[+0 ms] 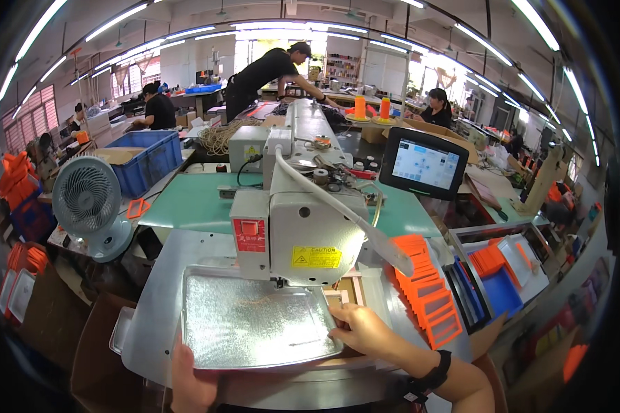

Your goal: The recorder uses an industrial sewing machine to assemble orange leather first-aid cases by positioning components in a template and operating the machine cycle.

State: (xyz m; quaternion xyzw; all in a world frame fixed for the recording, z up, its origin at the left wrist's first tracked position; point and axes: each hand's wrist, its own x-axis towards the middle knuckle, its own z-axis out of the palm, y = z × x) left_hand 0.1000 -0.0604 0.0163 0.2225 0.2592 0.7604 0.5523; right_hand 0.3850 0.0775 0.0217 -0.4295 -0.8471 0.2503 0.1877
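A shallow silver metal tray (255, 323) with a raised rim lies in front of the industrial sewing machine (310, 227), its far edge just below the machine head. At the tray's near left corner is my left hand (194, 378), its thumb up along the rim and its other fingers mostly hidden. My right hand (362, 329) grips the tray's right edge between bent fingers and thumb. Just beyond that hand, a light wooden frame piece (351, 286) shows under the machine head. On the right, a fanned row of orange rectangular frames (427, 292) lies on the metal work plate (162, 310).
A touchscreen (424, 164) stands behind the orange frames. To the left are a grey fan (89, 199) and a blue crate (145, 162). Orange thread cones (360, 108) stand behind the machine. A person in black (265, 79) leans over a far table; others sit farther back.
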